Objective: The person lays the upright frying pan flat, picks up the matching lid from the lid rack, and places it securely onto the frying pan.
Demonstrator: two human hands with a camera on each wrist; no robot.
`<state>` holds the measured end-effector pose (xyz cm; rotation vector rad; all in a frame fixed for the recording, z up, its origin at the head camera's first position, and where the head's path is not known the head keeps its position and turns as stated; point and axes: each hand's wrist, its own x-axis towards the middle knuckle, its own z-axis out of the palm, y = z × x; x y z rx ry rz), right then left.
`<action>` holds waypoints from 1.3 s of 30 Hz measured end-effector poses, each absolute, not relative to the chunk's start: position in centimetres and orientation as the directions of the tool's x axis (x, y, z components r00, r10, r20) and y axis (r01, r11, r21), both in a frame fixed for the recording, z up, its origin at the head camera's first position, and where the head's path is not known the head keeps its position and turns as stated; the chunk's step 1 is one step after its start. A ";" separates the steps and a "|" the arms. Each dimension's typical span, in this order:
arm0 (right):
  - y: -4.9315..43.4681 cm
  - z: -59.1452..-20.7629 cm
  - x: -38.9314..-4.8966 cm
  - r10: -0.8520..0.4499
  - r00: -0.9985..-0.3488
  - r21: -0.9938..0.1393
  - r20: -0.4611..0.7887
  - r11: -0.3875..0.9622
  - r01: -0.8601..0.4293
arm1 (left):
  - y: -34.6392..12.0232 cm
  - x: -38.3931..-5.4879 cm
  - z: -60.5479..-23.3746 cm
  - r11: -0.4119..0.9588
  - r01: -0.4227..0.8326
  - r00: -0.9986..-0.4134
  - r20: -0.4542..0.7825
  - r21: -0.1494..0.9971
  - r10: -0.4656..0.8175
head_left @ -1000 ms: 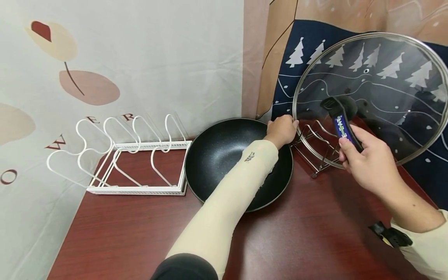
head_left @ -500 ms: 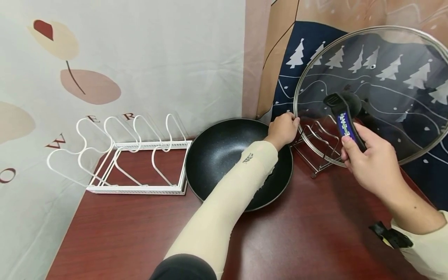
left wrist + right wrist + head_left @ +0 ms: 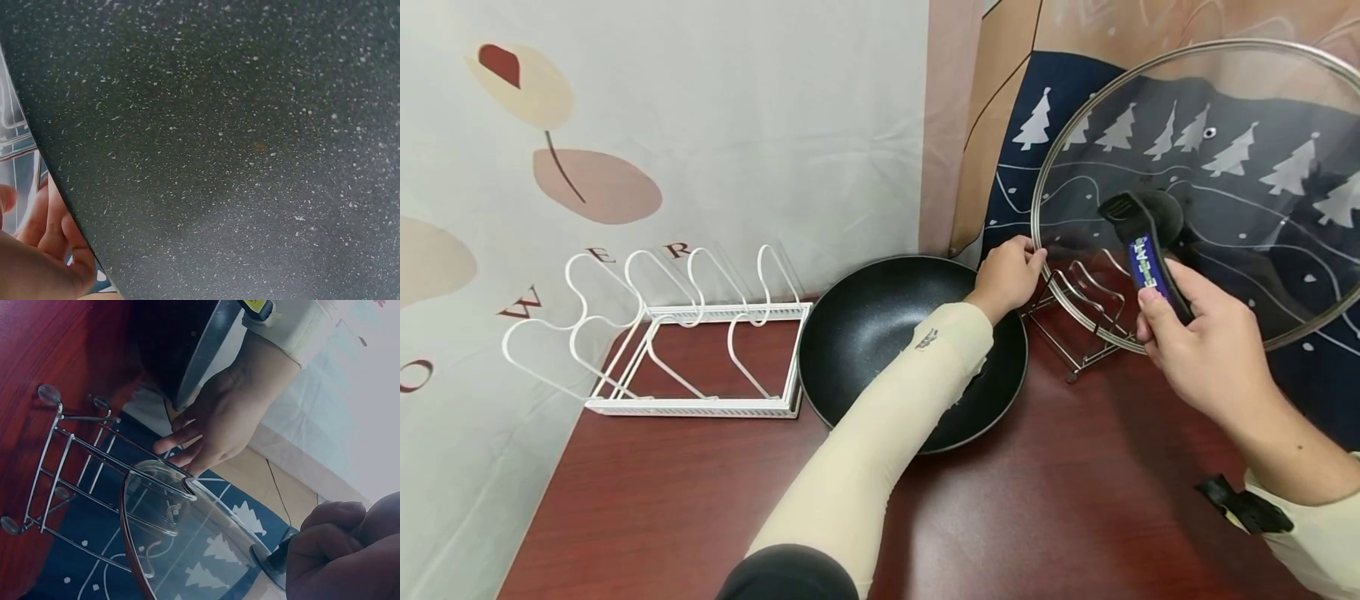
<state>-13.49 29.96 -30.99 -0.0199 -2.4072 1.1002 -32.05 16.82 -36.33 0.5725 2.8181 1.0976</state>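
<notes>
My right hand (image 3: 1213, 342) grips the black handle (image 3: 1150, 262) of a large round glass lid (image 3: 1247, 208) with a metal rim. The lid stands nearly upright, its lower left rim overlapping a small silver wire rack (image 3: 1078, 362). My left hand (image 3: 1009, 275) reaches across the black wok (image 3: 872, 325) and holds the rack's wire end, close to the lid's left rim. In the right wrist view its fingertips (image 3: 164, 445) lie at the rack's top wires. The wok's wall hides part of that hand in the left wrist view.
A white rack with several looped dividers (image 3: 692, 407) stands left of the wok, against the pale curtain (image 3: 775, 125). The dark blue tree-patterned cloth (image 3: 1011, 179) hangs behind the lid. All stand on a reddish-brown table (image 3: 1037, 517).
The lid has risen a little and shifted right in my right hand. My left hand has stayed almost in place at the wire rack.
</notes>
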 end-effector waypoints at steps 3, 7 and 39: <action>29.9 -30.9 -13.4 0.197 -0.877 -0.707 0.439 0.678 -0.201 | 16.7 -31.9 -36.1 0.660 0.315 -0.928 0.073 0.682 0.367; 29.8 -30.5 -13.1 0.192 -0.872 -0.698 0.449 0.685 -0.208 | 16.6 -31.8 -35.8 0.633 0.316 -0.924 0.079 0.707 0.373; 29.6 -28.4 -12.5 0.139 -0.796 -0.593 0.590 0.744 -0.309 | 16.4 -30.6 -33.7 0.506 0.328 -0.928 0.173 0.798 0.329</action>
